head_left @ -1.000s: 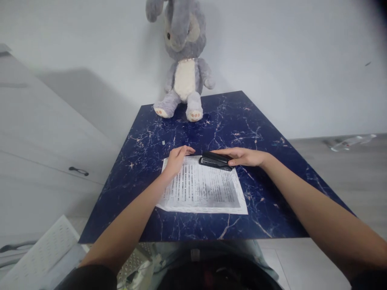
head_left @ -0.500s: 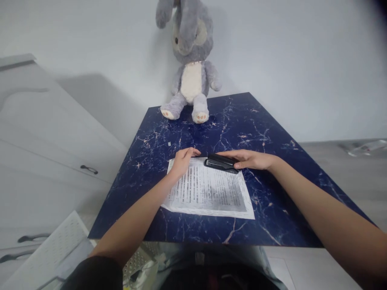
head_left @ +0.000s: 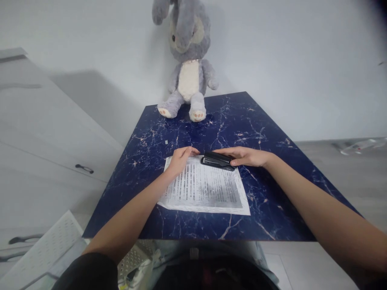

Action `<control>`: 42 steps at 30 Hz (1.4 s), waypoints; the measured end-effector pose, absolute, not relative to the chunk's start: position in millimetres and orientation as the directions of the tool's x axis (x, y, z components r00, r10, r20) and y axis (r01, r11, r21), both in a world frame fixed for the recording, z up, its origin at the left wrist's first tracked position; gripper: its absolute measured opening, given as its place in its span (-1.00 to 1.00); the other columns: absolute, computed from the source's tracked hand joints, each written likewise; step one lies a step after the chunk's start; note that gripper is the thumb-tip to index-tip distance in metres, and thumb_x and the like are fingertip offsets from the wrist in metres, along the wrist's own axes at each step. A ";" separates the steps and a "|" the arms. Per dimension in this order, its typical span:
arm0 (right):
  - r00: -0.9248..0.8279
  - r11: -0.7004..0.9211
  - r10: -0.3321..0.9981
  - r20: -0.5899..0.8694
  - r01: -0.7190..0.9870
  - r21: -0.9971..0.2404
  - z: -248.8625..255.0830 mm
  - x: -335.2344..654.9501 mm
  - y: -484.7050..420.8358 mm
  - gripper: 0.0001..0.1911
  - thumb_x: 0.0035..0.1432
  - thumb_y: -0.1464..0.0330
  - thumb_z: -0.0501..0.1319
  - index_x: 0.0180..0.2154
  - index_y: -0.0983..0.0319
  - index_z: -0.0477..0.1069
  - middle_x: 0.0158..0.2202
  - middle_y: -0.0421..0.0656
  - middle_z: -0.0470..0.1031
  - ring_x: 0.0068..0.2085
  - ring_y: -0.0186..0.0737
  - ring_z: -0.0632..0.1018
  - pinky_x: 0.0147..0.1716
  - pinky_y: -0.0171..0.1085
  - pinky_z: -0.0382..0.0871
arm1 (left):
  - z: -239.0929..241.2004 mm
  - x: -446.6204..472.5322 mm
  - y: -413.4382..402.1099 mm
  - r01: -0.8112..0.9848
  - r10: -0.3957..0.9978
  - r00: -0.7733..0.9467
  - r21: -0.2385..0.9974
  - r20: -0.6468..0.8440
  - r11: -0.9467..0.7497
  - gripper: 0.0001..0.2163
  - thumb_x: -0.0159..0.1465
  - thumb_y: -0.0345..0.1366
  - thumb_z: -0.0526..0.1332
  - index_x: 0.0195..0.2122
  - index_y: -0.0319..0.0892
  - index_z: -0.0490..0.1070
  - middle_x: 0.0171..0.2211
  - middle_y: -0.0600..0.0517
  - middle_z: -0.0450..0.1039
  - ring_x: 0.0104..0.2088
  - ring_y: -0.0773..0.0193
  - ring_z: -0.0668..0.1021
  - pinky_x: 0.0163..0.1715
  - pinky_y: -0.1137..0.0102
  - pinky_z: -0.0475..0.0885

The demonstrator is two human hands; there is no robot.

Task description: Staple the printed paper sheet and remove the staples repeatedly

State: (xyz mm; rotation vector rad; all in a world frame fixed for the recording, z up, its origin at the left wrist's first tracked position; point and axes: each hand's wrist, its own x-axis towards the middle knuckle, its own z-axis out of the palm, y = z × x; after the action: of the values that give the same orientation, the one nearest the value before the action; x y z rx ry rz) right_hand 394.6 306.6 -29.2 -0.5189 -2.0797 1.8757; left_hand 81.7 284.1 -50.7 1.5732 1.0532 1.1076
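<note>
A black stapler (head_left: 218, 161) lies over the far edge of a printed paper (head_left: 208, 189), toward its right corner. My right hand (head_left: 244, 156) is closed around the stapler's right end, thumb on the near side and fingers along the far side. At the paper's far left part rests my left hand (head_left: 181, 158). Its fingers stretch to the right along the far edge, close to the stapler but apart from it. The paper lies flat, with rows of dark print and slightly uneven near edges. Whether staples are in it cannot be seen.
A grey plush rabbit (head_left: 190, 76) sits at the back of the dark blue marbled table (head_left: 242, 121). A small pale scrap (head_left: 166, 141) lies left of centre. White cabinets (head_left: 45, 133) stand at the left, and a perforated white basket (head_left: 57, 241) is below the table's front left corner.
The whole view has shifted slightly, so everything appears a little further left and up. Both hands, the stapler and the paper keep nearly the same places relative to each other.
</note>
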 end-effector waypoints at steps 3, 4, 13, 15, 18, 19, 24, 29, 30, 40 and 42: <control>-0.891 0.085 0.454 -0.021 0.067 -0.994 -26.3 393.1 305.2 -0.29 0.34 0.26 0.31 0.43 0.08 0.17 0.44 -0.07 0.23 0.38 0.01 0.33 0.37 -0.01 0.22 | -51.2 82.0 285.0 0.099 0.954 0.246 0.975 0.172 -0.201 -0.63 0.46 -0.05 0.15 -0.22 -0.21 0.64 -0.19 -0.14 0.67 -0.13 0.12 0.68 0.06 0.18 0.55; -0.891 0.084 0.454 -0.018 0.062 -0.995 -25.4 392.5 304.7 -0.29 0.33 0.26 0.31 0.43 0.08 0.18 0.43 -0.07 0.24 0.38 0.01 0.33 0.37 -0.01 0.21 | -51.5 82.2 285.3 0.081 0.954 0.248 0.978 0.167 -0.193 -0.63 0.46 -0.05 0.15 -0.22 -0.21 0.64 -0.19 -0.14 0.67 -0.13 0.13 0.68 0.06 0.18 0.55; -0.887 0.100 0.461 0.012 0.039 -0.994 -26.7 390.1 304.8 -0.28 0.33 0.26 0.32 0.44 0.07 0.16 0.43 -0.07 0.25 0.39 -0.01 0.32 0.39 -0.01 0.17 | -53.4 80.9 287.6 0.090 0.956 0.247 0.978 0.159 -0.186 -0.63 0.49 -0.07 0.11 -0.20 -0.18 0.63 -0.17 -0.14 0.67 -0.14 0.14 0.69 0.05 0.18 0.55; -0.888 0.131 0.460 0.018 0.047 -0.990 -26.6 390.0 304.8 -0.29 0.34 0.25 0.30 0.44 0.06 0.16 0.41 -0.07 0.28 0.37 -0.02 0.35 0.37 0.00 0.20 | -52.4 80.5 287.4 0.113 0.957 0.241 0.975 0.161 -0.192 -0.63 0.49 -0.08 0.09 -0.19 -0.18 0.63 -0.17 -0.14 0.67 -0.15 0.15 0.69 0.04 0.19 0.55; -0.885 0.223 0.464 0.046 0.066 -0.972 -23.0 386.6 302.7 -0.30 0.34 0.21 0.31 0.42 0.05 0.19 0.37 -0.07 0.34 0.32 -0.01 0.42 0.30 0.00 0.32 | -52.2 80.2 287.4 0.120 0.956 0.243 0.973 0.164 -0.197 -0.62 0.49 -0.07 0.09 -0.19 -0.18 0.63 -0.17 -0.14 0.67 -0.15 0.15 0.68 0.03 0.20 0.55; -0.878 0.276 0.472 0.072 0.070 -0.959 -21.3 384.2 301.6 -0.29 0.32 0.21 0.32 0.41 0.05 0.21 0.36 -0.07 0.37 0.30 -0.01 0.44 0.27 -0.01 0.36 | -52.7 80.1 287.5 0.118 0.955 0.247 0.973 0.164 -0.198 -0.62 0.49 -0.07 0.09 -0.19 -0.18 0.63 -0.17 -0.14 0.67 -0.15 0.15 0.68 0.02 0.21 0.55; -0.812 0.626 0.529 0.246 0.178 -0.759 -19.5 366.2 293.7 -0.35 0.21 0.29 0.38 0.32 0.12 0.37 0.22 -0.07 0.52 0.15 -0.03 0.57 0.17 -0.05 0.47 | -54.1 79.8 288.5 0.077 0.957 0.244 0.980 0.158 -0.182 -0.62 0.47 -0.03 0.12 -0.20 -0.19 0.63 -0.17 -0.16 0.66 -0.14 0.14 0.68 0.02 0.22 0.54; -0.729 0.799 0.539 0.422 0.283 -0.531 -27.6 351.6 279.5 -0.40 0.27 0.49 0.20 0.32 0.12 0.36 0.28 -0.09 0.47 0.24 -0.03 0.52 0.25 -0.01 0.44 | -44.3 82.5 285.6 -0.064 0.971 0.125 0.979 0.202 -0.195 -0.67 0.47 -0.06 0.14 -0.13 -0.18 0.60 -0.05 -0.14 0.64 0.01 0.14 0.64 0.14 0.22 0.48; -0.708 0.831 0.527 0.470 0.315 -0.458 -28.4 348.9 276.0 -0.38 0.27 0.53 0.17 0.33 0.13 0.35 0.32 -0.09 0.42 0.30 -0.02 0.47 0.30 0.03 0.39 | -41.9 83.7 284.6 -0.143 0.975 0.115 0.975 0.189 -0.172 -0.68 0.48 -0.07 0.13 -0.09 -0.17 0.59 0.00 -0.13 0.62 0.05 0.14 0.62 0.17 0.22 0.46; -0.741 0.908 0.392 0.545 0.407 -0.099 -20.0 330.9 263.0 -0.28 0.39 0.64 0.08 0.44 0.01 0.09 0.36 -0.18 0.34 0.36 -0.08 0.39 0.38 0.14 0.32 | -39.0 86.4 285.1 -0.472 0.944 0.301 0.838 -0.138 0.273 -0.71 0.48 -0.10 0.16 -0.14 -0.23 0.54 0.01 -0.23 0.59 0.16 0.06 0.58 0.27 0.21 0.44; -0.754 0.910 0.385 0.532 0.405 -0.085 -19.7 331.4 262.9 -0.25 0.39 0.65 0.09 0.45 -0.01 0.06 0.36 -0.19 0.34 0.36 -0.08 0.40 0.37 0.13 0.34 | -37.8 86.4 284.7 -0.473 0.951 0.284 0.846 -0.119 0.246 -0.79 0.46 -0.19 0.21 -0.19 -0.23 0.53 -0.01 -0.21 0.60 0.16 0.07 0.58 0.30 0.20 0.41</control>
State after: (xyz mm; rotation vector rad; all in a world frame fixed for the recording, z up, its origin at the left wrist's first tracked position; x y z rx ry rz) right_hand 331.4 262.9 -19.7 -0.5655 -2.5105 -0.0481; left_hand 86.4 284.7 -37.8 0.7966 0.7368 1.1010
